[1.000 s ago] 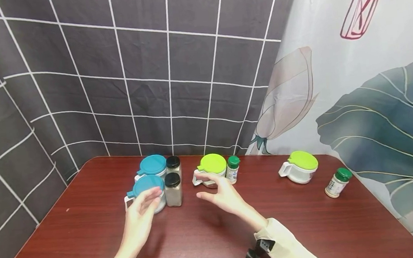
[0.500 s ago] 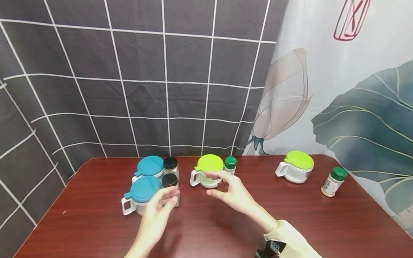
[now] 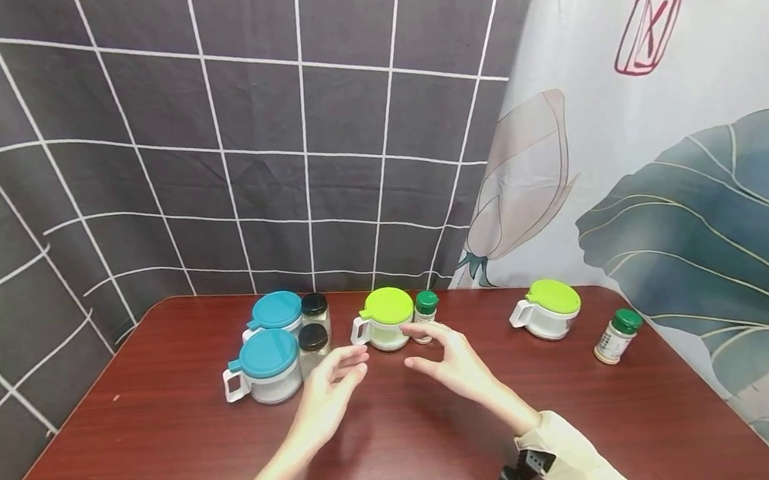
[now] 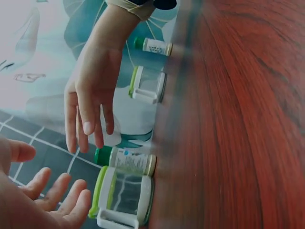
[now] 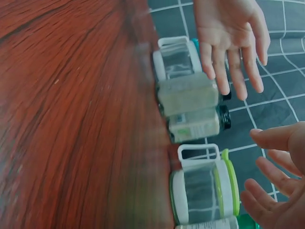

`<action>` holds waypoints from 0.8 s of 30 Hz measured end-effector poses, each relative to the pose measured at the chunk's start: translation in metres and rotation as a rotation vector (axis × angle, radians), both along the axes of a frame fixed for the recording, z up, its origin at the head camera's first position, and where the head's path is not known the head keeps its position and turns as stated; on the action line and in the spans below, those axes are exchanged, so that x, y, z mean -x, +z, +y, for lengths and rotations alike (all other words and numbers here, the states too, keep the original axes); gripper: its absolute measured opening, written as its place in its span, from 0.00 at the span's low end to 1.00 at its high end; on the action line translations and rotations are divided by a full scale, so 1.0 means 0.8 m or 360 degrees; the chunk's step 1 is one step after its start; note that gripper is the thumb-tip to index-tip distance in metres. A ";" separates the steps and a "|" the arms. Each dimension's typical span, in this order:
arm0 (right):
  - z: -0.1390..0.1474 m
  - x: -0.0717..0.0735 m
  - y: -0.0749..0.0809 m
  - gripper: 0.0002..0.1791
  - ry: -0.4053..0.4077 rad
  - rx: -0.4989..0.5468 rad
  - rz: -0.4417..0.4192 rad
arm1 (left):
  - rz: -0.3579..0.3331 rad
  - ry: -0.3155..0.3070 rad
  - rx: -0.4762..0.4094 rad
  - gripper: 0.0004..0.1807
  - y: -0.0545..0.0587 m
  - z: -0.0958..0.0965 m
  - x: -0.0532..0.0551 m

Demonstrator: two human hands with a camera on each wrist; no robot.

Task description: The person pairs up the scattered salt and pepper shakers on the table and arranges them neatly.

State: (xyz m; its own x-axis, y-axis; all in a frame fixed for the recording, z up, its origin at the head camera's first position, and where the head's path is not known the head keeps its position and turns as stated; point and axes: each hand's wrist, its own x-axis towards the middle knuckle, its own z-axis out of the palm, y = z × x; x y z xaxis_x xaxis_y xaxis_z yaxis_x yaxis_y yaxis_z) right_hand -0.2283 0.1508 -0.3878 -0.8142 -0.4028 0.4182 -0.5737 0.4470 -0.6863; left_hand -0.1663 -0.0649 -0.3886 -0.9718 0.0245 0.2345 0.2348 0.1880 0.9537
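Note:
My left hand (image 3: 330,397) hovers above the table, just in front of a black-capped spice jar (image 3: 313,339), its fingers loosely bent with nothing in them. Facing it, my right hand (image 3: 455,363) is also in the air, nearest to a jar with a lime-green lid and white handle (image 3: 387,335) and a small green-capped shaker (image 3: 425,313), whose lower part its fingers partly cover. In the right wrist view a gap shows between the right fingers (image 5: 279,179) and the lime-lidded jar (image 5: 202,191). Neither hand touches a jar.
Two blue-lidded handled jars (image 3: 269,354) stand left, beside a second black-capped jar (image 3: 315,307). Another lime-lidded jar (image 3: 551,309) and green-capped shaker (image 3: 616,337) stand right. A tile-patterned cloth (image 3: 257,114) hangs behind the red-brown table (image 3: 135,445).
My left hand has moved right, from in front of the blue-lidded jars to past the black-capped ones. The right hand has shifted slightly right. The jars stay put; the view has turned a little.

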 end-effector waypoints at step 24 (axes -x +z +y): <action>0.067 -0.001 0.000 0.27 -0.0197 -0.0018 0.0020 | -0.0019 -0.0241 0.0155 0.17 -0.012 0.044 0.019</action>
